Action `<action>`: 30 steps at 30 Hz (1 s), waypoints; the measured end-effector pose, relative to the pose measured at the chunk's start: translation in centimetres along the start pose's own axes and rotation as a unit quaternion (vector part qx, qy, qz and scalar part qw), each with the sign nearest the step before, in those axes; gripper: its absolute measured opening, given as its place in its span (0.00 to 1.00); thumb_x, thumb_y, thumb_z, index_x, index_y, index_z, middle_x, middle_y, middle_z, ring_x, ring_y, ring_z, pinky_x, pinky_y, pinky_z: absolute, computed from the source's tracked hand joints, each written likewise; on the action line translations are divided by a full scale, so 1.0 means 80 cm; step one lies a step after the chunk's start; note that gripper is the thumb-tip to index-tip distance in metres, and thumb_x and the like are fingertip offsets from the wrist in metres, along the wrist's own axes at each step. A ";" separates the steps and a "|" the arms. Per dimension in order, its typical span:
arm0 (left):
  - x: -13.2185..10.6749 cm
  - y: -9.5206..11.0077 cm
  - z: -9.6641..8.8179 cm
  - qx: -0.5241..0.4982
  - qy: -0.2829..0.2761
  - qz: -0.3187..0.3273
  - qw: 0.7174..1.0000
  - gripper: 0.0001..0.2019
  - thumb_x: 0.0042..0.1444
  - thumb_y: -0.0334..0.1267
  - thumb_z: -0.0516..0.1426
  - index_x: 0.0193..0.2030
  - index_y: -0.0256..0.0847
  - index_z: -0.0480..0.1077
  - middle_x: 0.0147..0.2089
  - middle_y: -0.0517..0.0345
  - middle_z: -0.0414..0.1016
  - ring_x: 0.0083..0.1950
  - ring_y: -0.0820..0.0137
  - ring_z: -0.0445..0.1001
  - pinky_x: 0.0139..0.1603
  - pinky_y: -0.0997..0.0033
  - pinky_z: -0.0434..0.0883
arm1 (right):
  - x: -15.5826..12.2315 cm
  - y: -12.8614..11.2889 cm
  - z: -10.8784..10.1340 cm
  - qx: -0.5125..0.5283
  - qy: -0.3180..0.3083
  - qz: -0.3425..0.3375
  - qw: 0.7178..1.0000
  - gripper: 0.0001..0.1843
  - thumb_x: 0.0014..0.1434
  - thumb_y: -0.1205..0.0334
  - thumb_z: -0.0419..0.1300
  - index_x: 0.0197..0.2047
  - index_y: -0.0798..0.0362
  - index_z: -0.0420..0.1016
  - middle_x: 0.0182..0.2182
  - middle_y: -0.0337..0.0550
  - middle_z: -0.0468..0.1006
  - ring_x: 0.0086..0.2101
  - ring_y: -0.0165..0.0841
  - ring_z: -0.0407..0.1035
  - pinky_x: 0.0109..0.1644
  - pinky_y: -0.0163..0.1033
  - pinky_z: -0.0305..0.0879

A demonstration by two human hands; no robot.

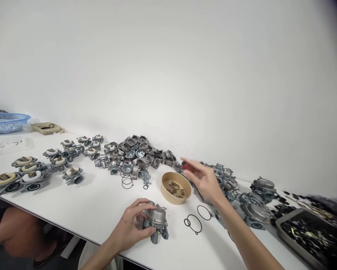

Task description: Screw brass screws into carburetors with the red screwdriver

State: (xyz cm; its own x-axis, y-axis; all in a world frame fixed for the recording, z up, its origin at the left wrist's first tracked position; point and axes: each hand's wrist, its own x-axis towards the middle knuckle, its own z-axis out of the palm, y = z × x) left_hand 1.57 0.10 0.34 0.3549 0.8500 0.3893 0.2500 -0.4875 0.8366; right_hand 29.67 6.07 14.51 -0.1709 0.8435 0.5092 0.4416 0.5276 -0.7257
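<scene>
My left hand [133, 225] is closed around the side of a grey metal carburetor [158, 217] standing on the table near its front edge. Beyond a round cardboard bowl [165, 191] with small screws [174, 186] on its bottom, my right hand [203, 180] is raised, blurred by motion. Its fingers curl about a small red object [187, 165], whose kind I cannot make out. To the right of the held carburetor lie black rubber gasket rings [195, 224], and more black rings [127, 183] lie left of the bowl.
A heap of metal float bowls [140, 150] stands at the back middle. Carburetors with white floats [32, 178] spread across the left. More carburetors [256, 212] and a metal tray [290, 240] of small parts sit right. A blue basket [9, 122] is far left; another person's leg [27, 232] shows below.
</scene>
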 end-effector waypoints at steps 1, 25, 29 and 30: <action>-0.001 0.002 0.000 0.006 0.000 0.014 1.000 0.27 0.52 0.26 0.69 0.59 0.51 0.79 0.64 0.49 0.75 0.40 0.68 0.82 0.44 0.66 0.80 | -0.011 0.002 0.000 -0.064 -0.070 -0.018 0.995 0.22 0.68 0.55 0.65 0.64 0.46 0.80 0.50 0.51 0.84 0.46 0.44 0.78 0.53 0.54 0.77; -0.021 0.005 0.018 0.286 0.043 0.273 0.917 0.24 0.63 0.17 0.51 0.54 0.50 0.75 0.63 0.44 0.72 0.49 0.58 0.80 0.48 0.59 0.81 | -0.071 0.018 0.048 -0.148 -0.280 -0.087 0.944 0.38 0.57 0.77 0.54 0.70 0.46 0.72 0.63 0.50 0.78 0.59 0.46 0.74 0.56 0.46 0.73; -0.019 0.000 0.019 0.263 0.074 0.238 0.932 0.23 0.63 0.20 0.54 0.57 0.50 0.73 0.68 0.42 0.66 0.48 0.59 0.80 0.47 0.59 0.82 | -0.079 -0.013 0.047 -0.072 -0.385 -0.067 0.918 0.57 0.55 0.66 0.68 0.82 0.39 0.47 0.78 0.52 0.53 0.73 0.57 0.54 0.70 0.59 0.63; -0.017 -0.001 0.019 0.243 0.081 0.220 0.941 0.23 0.63 0.21 0.55 0.58 0.50 0.71 0.69 0.42 0.63 0.48 0.59 0.80 0.47 0.59 0.82 | -0.081 -0.016 0.055 -0.086 -0.392 -0.054 0.914 0.61 0.54 0.61 0.72 0.82 0.38 0.44 0.79 0.52 0.49 0.73 0.59 0.54 0.72 0.60 0.61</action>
State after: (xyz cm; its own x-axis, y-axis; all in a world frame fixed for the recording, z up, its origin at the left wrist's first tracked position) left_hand 2.40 -1.35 -0.80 0.3881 0.5439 0.7440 0.5065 -0.8003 0.3209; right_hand 26.30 0.36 10.10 -0.7708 0.6359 0.0375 0.5047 0.6456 -0.5731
